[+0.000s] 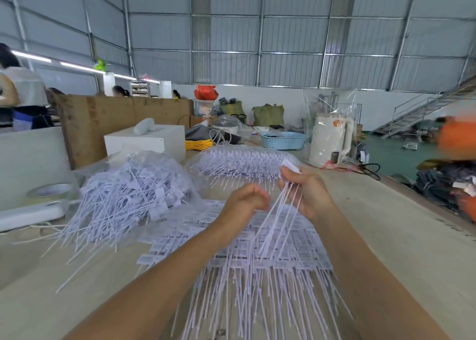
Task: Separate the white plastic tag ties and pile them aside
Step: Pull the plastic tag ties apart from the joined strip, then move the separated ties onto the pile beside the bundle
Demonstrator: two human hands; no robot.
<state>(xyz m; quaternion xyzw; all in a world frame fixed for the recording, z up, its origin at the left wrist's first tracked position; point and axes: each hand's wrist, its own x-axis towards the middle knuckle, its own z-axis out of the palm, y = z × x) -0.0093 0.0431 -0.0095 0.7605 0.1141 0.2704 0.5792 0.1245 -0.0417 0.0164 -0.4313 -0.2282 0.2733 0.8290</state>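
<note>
My right hand (306, 192) grips a small bunch of white tag ties (279, 218) by their label ends, and their thin tails hang down and to the left. My left hand (244, 201) is curled beside those tails, fingers at the strands. Under both hands lies a flat sheet of joined tag ties (257, 267) with tails pointing toward me. A loose pile of separated ties (128, 198) sits to the left on the wooden table (386, 236).
A clear bag of more ties (239, 161) lies behind my hands. A white box (146, 138), a tape roll (49, 190), a blue basket (282, 139) and a bagged white kettle (331, 138) stand further back. People work at the far left.
</note>
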